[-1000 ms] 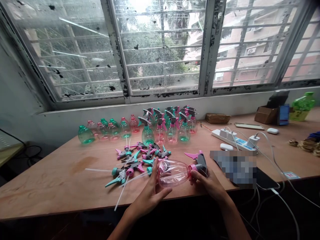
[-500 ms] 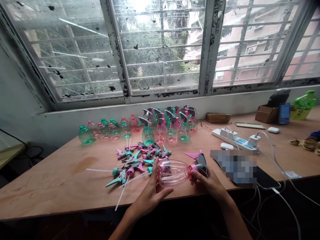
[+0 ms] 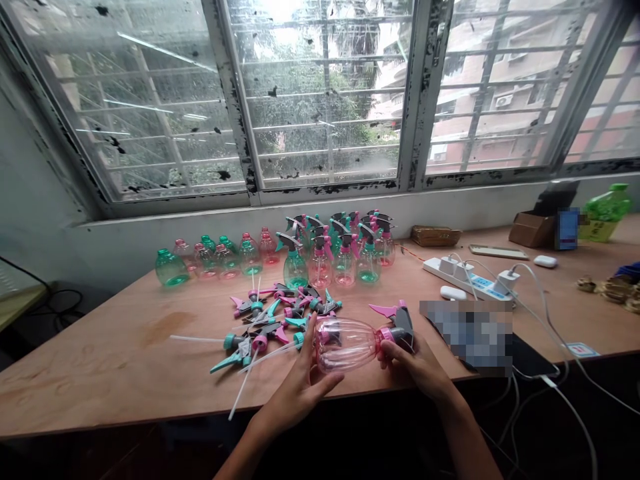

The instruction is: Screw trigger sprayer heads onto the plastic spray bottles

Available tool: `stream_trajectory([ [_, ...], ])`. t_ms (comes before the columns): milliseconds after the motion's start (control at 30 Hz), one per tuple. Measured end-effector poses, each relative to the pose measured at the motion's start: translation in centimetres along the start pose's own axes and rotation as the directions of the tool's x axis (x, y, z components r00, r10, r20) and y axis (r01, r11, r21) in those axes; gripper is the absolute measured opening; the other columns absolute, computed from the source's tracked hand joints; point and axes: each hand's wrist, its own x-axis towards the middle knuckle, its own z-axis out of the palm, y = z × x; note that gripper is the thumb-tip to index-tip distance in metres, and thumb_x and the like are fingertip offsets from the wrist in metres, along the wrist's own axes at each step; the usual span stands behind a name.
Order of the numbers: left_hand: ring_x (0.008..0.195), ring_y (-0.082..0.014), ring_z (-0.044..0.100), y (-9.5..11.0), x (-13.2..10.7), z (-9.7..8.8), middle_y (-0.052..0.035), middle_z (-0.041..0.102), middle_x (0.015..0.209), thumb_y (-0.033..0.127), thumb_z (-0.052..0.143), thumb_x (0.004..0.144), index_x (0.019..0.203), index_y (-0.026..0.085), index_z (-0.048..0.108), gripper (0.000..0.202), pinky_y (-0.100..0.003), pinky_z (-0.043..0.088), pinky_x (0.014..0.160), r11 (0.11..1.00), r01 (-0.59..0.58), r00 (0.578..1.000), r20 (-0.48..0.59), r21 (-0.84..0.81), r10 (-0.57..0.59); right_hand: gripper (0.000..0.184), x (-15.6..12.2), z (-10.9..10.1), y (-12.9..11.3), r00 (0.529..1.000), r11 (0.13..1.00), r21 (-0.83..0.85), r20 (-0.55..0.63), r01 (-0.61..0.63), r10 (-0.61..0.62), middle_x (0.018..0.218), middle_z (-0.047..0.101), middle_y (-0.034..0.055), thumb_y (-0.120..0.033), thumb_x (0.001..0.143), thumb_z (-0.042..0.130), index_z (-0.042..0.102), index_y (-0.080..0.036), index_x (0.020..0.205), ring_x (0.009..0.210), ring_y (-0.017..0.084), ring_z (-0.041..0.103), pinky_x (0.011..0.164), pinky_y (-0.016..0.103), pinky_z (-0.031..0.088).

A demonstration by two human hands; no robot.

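A clear pink spray bottle (image 3: 347,345) lies sideways above the near edge of the wooden table (image 3: 125,360). My left hand (image 3: 300,387) cups the bottle's base, fingers wrapped round it. My right hand (image 3: 415,363) grips the grey and pink trigger head (image 3: 397,327) at the bottle's neck. Just left of the bottle lies a pile of loose trigger heads (image 3: 273,323) in pink, teal and grey, with white dip tubes sticking out.
Assembled spray bottles (image 3: 340,250) stand in a cluster near the wall, with capless pink and green bottles (image 3: 215,260) to their left. A power strip (image 3: 473,280) with chargers and cables, a phone (image 3: 533,360), cardboard boxes (image 3: 535,230) and a green bottle (image 3: 605,210) fill the right side.
Both hands keep hold of the pink bottle and its trigger head. The bottle has turned and shifted only slightly.
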Motion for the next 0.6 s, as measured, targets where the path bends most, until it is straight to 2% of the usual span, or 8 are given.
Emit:
stream_trajectory([
  [67, 0.16, -0.0332, 0.006, 0.14, -0.04, -0.08, -0.0031, -0.006, 0.175, 0.04, 0.07, 0.093, 0.162, 0.039, -0.008, 0.104, -0.051, 0.015, 0.128, 0.999, 0.025, 0.999, 0.022, -0.033, -0.024, 0.037, -0.01, 0.0, 0.02, 1.0, 1.0, 0.005, -0.004, 0.004, -0.004, 0.067, 0.071, 0.0037, -0.052, 0.089, 0.074, 0.071, -0.016, 0.078, 0.057, 0.015, 0.061, 0.056, 0.026, 0.048],
  [167, 0.16, -0.0345, 0.01, 0.23, -0.04, -0.12, -0.0057, -0.003, 0.175, 0.042, 0.07, 0.093, 0.164, 0.035, -0.003, 0.102, -0.051, 0.019, 0.128, 0.996, 0.054, 0.998, 0.044, -0.074, -0.051, 0.037, -0.02, 0.05, -0.06, 1.0, 1.0, 0.004, -0.011, 0.006, -0.006, 0.067, 0.071, 0.0037, -0.052, 0.088, 0.075, 0.071, -0.016, 0.079, 0.057, 0.016, 0.061, 0.055, 0.026, 0.049],
  [267, 0.154, -0.0348, 0.031, 0.2, 0.06, -0.04, -0.0075, 0.007, 0.175, 0.04, 0.07, 0.093, 0.163, 0.037, -0.005, 0.103, -0.051, 0.028, 0.125, 0.996, 0.043, 0.998, 0.049, -0.082, -0.039, 0.038, -0.03, 0.1, -0.1, 1.0, 1.0, -0.004, -0.017, 0.001, -0.002, 0.066, 0.071, 0.0036, -0.053, 0.087, 0.075, 0.071, -0.016, 0.078, 0.056, 0.015, 0.061, 0.054, 0.026, 0.048],
  [367, 0.142, -0.0314, 0.048, 0.18, 0.16, 0.08, -0.007, 0.01, 0.175, 0.038, 0.067, 0.095, 0.161, 0.042, -0.008, 0.1, -0.05, 0.035, 0.122, 0.996, -0.004, 1.0, 0.021, -0.09, 0.006, 0.037, -0.02, 0.1, -0.05, 1.0, 1.0, 0.009, -0.015, -0.004, 0.005, 0.066, 0.071, 0.003, -0.053, 0.086, 0.077, 0.07, -0.017, 0.079, 0.056, 0.015, 0.061, 0.054, 0.026, 0.048],
  [467, 0.145, -0.0329, 0.045, 0.25, 0.15, 0.07, -0.0085, 0.012, 0.174, 0.039, 0.069, 0.094, 0.162, 0.04, -0.007, 0.102, -0.051, 0.033, 0.122, 0.998, -0.003, 1.0, 0.007, -0.066, 0.004, 0.037, -0.01, 0.08, -0.02, 1.0, 1.0, 0.019, -0.012, 0.006, -0.006, 0.066, 0.07, 0.0026, -0.053, 0.087, 0.076, 0.069, -0.017, 0.078, 0.056, 0.016, 0.061, 0.055, 0.027, 0.048],
  [600, 0.151, -0.0333, 0.035, 0.53, 0.0, -0.06, -0.0105, 0.018, 0.173, 0.045, 0.069, 0.094, 0.163, 0.035, -0.006, 0.103, -0.05, 0.028, 0.125, 0.993, 0.049, 0.998, 0.044, -0.112, -0.044, 0.036, 0.0, 0.14, -0.13, 1.0, 1.0, 0.021, -0.021, 0.02, -0.02, 0.066, 0.071, 0.0031, -0.052, 0.087, 0.076, 0.068, -0.018, 0.079, 0.056, 0.017, 0.061, 0.054, 0.028, 0.049],
])
